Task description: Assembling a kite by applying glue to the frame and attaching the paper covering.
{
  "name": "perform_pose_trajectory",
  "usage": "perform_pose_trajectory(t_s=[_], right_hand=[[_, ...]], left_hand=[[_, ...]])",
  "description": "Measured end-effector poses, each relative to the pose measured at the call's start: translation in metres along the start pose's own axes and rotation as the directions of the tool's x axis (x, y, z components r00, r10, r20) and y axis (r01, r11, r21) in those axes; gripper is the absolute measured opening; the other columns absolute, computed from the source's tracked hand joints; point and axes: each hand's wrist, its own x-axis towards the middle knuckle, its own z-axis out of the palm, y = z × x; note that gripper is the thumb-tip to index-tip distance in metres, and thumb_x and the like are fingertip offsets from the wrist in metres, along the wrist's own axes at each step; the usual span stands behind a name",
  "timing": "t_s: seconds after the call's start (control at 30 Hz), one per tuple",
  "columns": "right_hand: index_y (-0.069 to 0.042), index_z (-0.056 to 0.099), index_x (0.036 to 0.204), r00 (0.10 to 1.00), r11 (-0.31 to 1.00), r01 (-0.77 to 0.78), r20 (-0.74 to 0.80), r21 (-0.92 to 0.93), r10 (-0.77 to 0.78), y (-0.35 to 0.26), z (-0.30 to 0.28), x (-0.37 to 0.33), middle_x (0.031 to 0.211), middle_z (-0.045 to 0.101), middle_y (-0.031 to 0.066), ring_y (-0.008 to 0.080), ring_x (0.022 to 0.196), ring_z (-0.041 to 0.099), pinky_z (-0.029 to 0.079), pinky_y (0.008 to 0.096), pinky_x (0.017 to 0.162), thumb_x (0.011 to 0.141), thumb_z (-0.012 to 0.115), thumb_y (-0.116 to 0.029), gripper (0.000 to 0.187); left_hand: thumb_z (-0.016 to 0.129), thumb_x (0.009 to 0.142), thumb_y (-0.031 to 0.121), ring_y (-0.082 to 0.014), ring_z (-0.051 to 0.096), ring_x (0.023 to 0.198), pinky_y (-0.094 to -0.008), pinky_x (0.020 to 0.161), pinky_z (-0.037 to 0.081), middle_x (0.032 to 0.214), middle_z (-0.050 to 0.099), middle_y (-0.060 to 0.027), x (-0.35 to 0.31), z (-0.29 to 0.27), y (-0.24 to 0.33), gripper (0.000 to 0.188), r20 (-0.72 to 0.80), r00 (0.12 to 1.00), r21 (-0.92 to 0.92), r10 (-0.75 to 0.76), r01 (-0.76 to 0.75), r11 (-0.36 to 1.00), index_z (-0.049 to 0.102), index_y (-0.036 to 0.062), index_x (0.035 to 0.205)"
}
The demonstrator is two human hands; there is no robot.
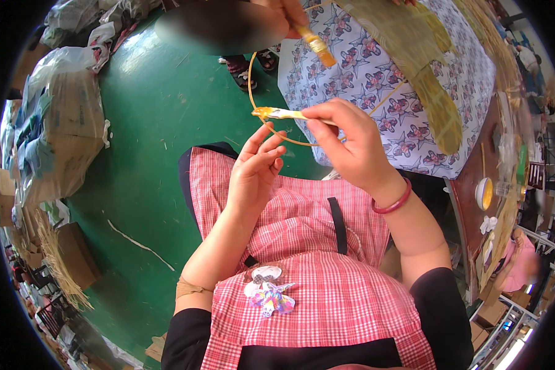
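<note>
My right hand (351, 139) pinches the handle of a small brush (290, 114), its bristles coated in amber, sticky-looking stuff. The bristles rest against a thin, curved tan strip (251, 77) like cane, which bends in front of me. My left hand (257, 169) has its fingertips at that strip just below the bristles, steadying it with fingers curled. Across from me, a co-worker's hand (283, 13) holds a wider brush (319, 49) with an amber tip. Near it lies a translucent olive-yellow leaf-like piece (438, 114) on the patterned table cover (364, 80).
A bowl (485, 194) of yellow stuff stands on the brown table edge (468, 203) at right. Plastic-wrapped cartons (74, 135) sit at left on the green floor (148, 142). A bundle of straw-like strands (61, 265) lies by a cardboard box (78, 256). A person in pink (519, 262) is at far right.
</note>
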Motion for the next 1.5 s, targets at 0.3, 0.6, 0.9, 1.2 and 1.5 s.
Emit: perform_pose_trajectory(t_s=[0.3,0.6,0.9,1.2,1.5], right_hand=[[-0.001,0.056,0.078,1.000,0.998,-0.009,-0.004,-0.058,0.009,-0.021,-0.016,0.002,0.068,0.053,0.0098,0.0229,0.056,0.052,0.042,0.0294,0.049,0.076,0.054,0.000,0.003],[-0.001,0.057,0.077,0.999,0.999,0.034,-0.020,-0.033,-0.034,-0.012,-0.027,-0.006,0.067,0.054,0.0105,0.0237,0.059,0.053,0.042,0.0307,0.054,0.073,0.050,0.002,0.008],[-0.001,0.054,0.069,0.996,0.984,0.087,0.035,-0.153,-0.082,-0.007,-0.029,-0.006,0.061,0.051,0.0109,0.0269,0.055,0.050,0.040,0.0339,0.051,0.069,0.049,0.002,0.006],[0.001,0.059,0.075,0.974,0.985,-0.170,-0.155,-0.025,0.164,0.018,-0.050,-0.057,0.066,0.053,0.0054,0.0106,0.058,0.047,0.036,0.0240,0.053,0.076,0.047,0.003,0.012],[0.001,0.060,0.077,0.850,0.844,-0.329,-0.255,0.424,0.460,0.035,-0.056,-0.098,0.071,0.053,-0.0006,0.0045,0.063,0.044,0.034,0.0199,0.058,0.078,0.044,0.002,0.016]], left_hand=[[0.047,0.081,-0.009,-0.0130,0.057,0.093,-0.0225,0.079,0.045,0.115,0.056,-0.0095,0.001,-0.004,-0.001,0.053,0.035,0.998,0.100,0.048,-0.051,0.994,0.043,0.0056,0.132],[0.046,0.079,-0.010,-0.0111,0.051,0.098,-0.0228,0.083,0.043,0.120,0.050,-0.0066,0.006,-0.005,0.001,0.057,0.068,0.993,0.177,0.098,-0.109,0.978,0.043,0.0071,0.133],[0.045,0.079,-0.011,-0.0105,0.051,0.096,-0.0222,0.082,0.042,0.117,0.051,-0.0057,0.007,-0.003,0.004,0.057,0.043,0.993,0.215,0.109,-0.116,0.970,0.042,0.0052,0.134],[0.046,0.080,-0.010,-0.0104,0.053,0.093,-0.0224,0.084,0.043,0.110,0.056,-0.0055,0.009,-0.003,0.008,0.053,0.058,0.996,0.119,0.068,-0.075,0.990,0.046,0.0056,0.130],[0.043,0.082,-0.007,-0.0137,0.054,0.094,-0.0271,0.084,0.044,0.108,0.056,-0.0052,0.008,-0.001,0.010,0.057,0.094,0.994,0.056,0.058,-0.063,0.996,0.033,0.0025,0.137]])
